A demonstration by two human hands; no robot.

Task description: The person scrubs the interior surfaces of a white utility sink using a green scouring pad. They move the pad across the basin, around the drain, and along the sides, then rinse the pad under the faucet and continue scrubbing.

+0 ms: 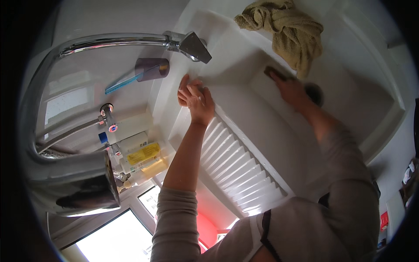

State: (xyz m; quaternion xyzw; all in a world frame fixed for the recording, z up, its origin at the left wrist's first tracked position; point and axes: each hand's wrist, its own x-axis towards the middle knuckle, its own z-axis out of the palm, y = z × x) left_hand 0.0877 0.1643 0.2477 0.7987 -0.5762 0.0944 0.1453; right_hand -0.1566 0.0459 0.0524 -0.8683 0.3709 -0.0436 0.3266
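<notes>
My right hand (294, 92) is down inside a white sink basin (273, 115), closed round a small dark brown object (274, 72) that is pressed to the basin wall; its kind cannot be made out. Just beside that hand is the dark round drain (313, 94). My left hand (196, 99) rests on the sink's ledge, its fingers bent and a little apart, with nothing seen in them. Below it runs the ridged white washboard (238, 161) moulded into the sink. A crumpled brown towel (297, 32) lies over the far rim, hanging toward my right hand.
A chrome faucet (113, 40) arches in from the left, its angular spout over the ledge. Near it are a purple cup (152, 69) with a blue toothbrush-like stick (126, 83), a wall valve (109, 118) with a hose, and bottles with a yellow label (144, 153).
</notes>
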